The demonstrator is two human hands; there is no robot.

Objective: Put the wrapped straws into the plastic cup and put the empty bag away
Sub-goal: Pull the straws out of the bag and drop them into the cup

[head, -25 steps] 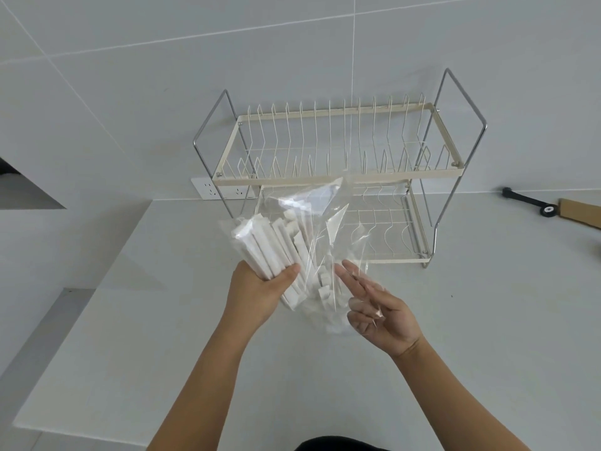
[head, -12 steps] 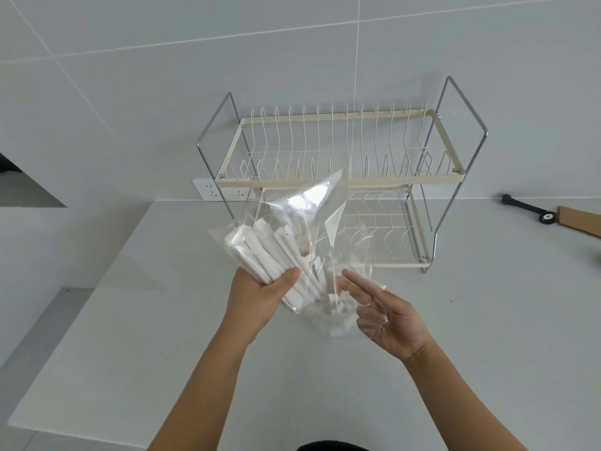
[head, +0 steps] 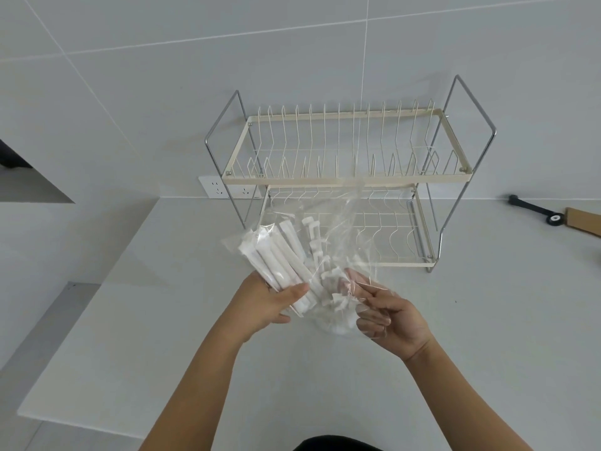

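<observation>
**Straws half out of the bag, above the counter**

My right hand has closed in from open air and now pinches the clear bag, ready to strip it away. My left hand grips the wrapped straws: white paper sleeves, fanned up-left. Beneath them sits the plastic cup, barely discernible.

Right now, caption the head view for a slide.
Left hand grips straws through bag; right hand pinches bag, before rack.

Left hand grips with thumb curled over; right hand fingers pinching.
</observation>
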